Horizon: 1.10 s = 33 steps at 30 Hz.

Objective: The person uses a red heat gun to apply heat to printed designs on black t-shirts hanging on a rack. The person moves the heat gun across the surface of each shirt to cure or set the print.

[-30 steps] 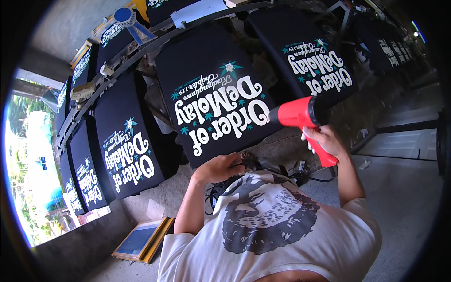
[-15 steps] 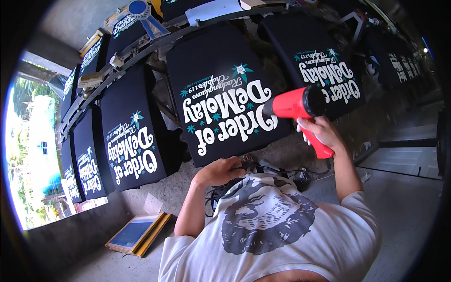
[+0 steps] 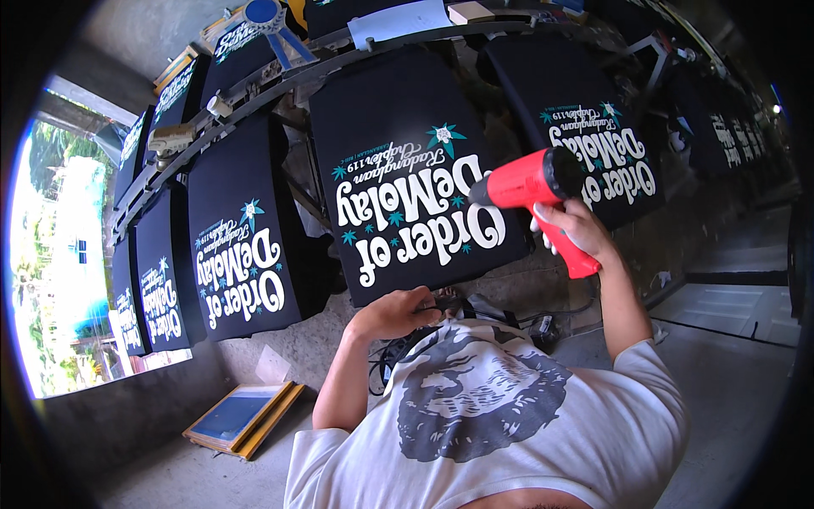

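Note:
My right hand (image 3: 575, 227) is wrapped round the handle of a red heat gun (image 3: 521, 181) with a black rear end. The gun's dark nozzle points left, over the white and teal print of a black T-shirt (image 3: 381, 110) stretched on a board in front of me. Close to my body, below that shirt's lower edge, my left hand (image 3: 394, 314) is closed with its fingers curled. A dark cord passes by its fingertips, but whether they grip it is hidden.
Similar printed black shirts hang on boards to the left (image 3: 237, 195) and right (image 3: 543, 85). A metal rail (image 3: 331, 61) runs behind them. Wood-framed screens (image 3: 233, 416) lie on the floor at lower left. Black cables (image 3: 386, 352) lie beneath the shirts.
The heat gun has moved slightly left and away from me across the print, its nozzle now tilted lower relative to its rear. My left hand stays by my body. The view has shifted a little.

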Tool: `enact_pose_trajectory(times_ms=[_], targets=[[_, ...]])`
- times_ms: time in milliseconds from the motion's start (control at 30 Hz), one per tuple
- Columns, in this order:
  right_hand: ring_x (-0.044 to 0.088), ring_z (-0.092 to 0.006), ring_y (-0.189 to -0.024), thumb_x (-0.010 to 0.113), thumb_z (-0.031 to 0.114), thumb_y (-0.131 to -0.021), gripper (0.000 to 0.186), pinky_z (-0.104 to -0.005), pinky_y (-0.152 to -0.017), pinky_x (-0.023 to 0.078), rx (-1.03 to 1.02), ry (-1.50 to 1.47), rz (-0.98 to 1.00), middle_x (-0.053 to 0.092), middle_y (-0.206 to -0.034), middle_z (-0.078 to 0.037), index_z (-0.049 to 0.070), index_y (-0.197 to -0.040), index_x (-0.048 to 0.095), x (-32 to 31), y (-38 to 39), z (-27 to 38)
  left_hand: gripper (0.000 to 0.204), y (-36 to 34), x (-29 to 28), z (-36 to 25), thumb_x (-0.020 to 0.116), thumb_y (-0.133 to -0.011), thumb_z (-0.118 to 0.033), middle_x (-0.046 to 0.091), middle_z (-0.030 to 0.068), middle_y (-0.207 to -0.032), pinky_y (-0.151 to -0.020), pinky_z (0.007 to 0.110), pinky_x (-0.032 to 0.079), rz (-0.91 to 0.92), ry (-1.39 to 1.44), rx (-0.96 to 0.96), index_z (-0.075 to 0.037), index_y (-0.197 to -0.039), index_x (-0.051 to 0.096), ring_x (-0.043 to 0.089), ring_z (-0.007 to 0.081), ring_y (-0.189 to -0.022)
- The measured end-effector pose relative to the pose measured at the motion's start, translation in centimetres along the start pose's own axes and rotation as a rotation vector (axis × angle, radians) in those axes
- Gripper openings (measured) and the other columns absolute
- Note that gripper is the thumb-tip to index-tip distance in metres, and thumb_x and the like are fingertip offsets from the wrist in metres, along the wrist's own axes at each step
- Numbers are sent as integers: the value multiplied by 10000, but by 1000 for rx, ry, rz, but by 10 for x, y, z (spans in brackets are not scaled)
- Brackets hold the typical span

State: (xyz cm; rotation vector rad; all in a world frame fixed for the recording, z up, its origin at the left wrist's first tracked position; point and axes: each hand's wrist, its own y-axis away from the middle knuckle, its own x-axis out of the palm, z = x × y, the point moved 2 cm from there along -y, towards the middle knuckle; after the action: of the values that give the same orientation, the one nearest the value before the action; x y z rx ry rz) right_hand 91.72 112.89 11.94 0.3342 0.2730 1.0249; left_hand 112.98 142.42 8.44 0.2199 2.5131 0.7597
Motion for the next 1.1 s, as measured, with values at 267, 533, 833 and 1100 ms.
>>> enact_pose_trajectory(times_ms=[267, 533, 833, 1100], targets=[[618, -109, -610, 668, 359, -1019, 403, -272, -524, 524, -36, -27, 26, 661, -841, -42, 53, -1277, 623, -1, -20, 13, 438, -7, 5, 2, 648, -1015, -450, 733, 216, -948, -801, 451, 533, 5, 25, 0, -34, -1151, 643, 715, 389, -921], [614, -108, -598, 654, 362, -1031, 366, -268, -517, 513, -106, -24, -66, 673, -853, -50, 53, -1227, 643, -1, -58, 12, 447, -5, 5, 8, 647, -1019, -452, 731, 222, -962, -811, 450, 531, -31, 75, -31, -18, -1124, 628, 711, 398, -937], [605, -104, -614, 673, 414, -1013, 390, -279, -547, 517, -135, 53, -151, 656, -856, -27, 52, -1155, 648, 6, -91, 22, 441, 0, 8, 8, 646, -1025, -429, 737, 236, -1027, -856, 459, 529, -80, 131, -17, 2, -1111, 613, 702, 418, -990], [634, -113, -647, 680, 355, -1005, 351, -294, -561, 527, -142, 130, 221, 674, -853, -43, 39, -1159, 670, 49, -75, 40, 436, 17, 7, 18, 635, -1034, -421, 734, 245, -1039, -858, 474, 522, -84, 119, -60, -1, -1142, 602, 694, 427, -1015]])
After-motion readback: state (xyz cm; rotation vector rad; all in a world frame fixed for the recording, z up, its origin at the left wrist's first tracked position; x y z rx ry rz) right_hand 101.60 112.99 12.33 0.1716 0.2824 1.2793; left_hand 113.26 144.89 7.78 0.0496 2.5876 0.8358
